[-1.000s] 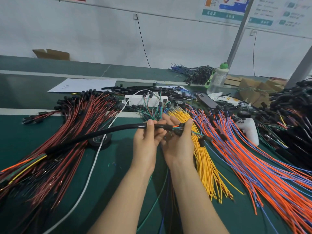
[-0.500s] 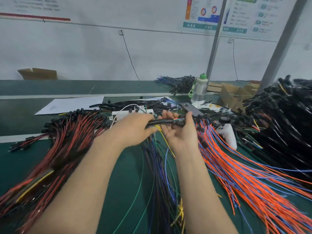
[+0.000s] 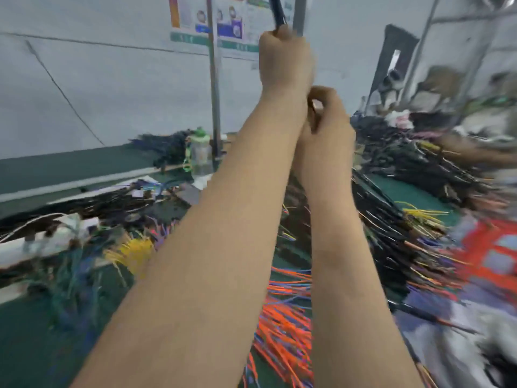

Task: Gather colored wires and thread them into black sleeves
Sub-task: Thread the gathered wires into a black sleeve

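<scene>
Both arms are raised high in a blurred view. My left hand (image 3: 285,60) is a fist gripping the black sleeve (image 3: 278,11), which runs up out of the top edge. Just below it, my right hand (image 3: 326,116) has its fingers curled by the left wrist; what it pinches is hidden. On the green table lie orange and blue wires (image 3: 282,326) under my arms, a yellow wire bundle (image 3: 134,250) to the left, and a heap of black-sleeved bundles (image 3: 391,208) to the right.
A clear water bottle (image 3: 199,155) with a green cap stands at the back, beside a grey upright post (image 3: 214,93). A white power strip (image 3: 47,239) lies at left. A red crate (image 3: 492,253) sits at right. Posters hang on the white wall.
Both hands have lifted from the table up to head height, carrying the black sleeve upward. The camera has swung right and tilted up; the view is motion-blurred.
</scene>
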A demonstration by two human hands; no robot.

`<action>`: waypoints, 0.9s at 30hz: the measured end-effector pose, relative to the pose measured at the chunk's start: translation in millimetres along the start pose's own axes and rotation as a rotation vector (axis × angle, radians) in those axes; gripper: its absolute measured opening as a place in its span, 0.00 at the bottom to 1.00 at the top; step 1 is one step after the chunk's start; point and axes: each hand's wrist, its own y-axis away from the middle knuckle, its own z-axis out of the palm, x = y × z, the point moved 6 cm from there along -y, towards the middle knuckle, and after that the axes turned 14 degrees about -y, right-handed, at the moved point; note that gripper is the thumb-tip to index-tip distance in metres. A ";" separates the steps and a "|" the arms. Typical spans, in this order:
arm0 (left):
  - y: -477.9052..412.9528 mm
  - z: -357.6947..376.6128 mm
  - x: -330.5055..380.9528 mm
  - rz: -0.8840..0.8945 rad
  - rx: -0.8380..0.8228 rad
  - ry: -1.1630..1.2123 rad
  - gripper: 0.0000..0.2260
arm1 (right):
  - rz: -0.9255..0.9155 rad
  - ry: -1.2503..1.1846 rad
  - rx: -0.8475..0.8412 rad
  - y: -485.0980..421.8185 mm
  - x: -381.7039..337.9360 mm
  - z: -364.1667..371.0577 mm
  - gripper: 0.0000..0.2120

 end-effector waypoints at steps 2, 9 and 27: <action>1.5 52.2 -39.5 -0.151 -0.123 0.021 0.15 | 0.073 0.261 0.117 -23.7 46.4 -34.9 0.15; 41.5 140.3 -172.6 -0.315 -0.637 -0.445 0.16 | 0.455 0.628 0.099 -31.0 208.1 -69.3 0.24; 19.4 -108.9 -195.8 -0.415 0.176 -0.160 0.09 | 0.333 -0.018 -0.301 61.8 121.2 122.7 0.11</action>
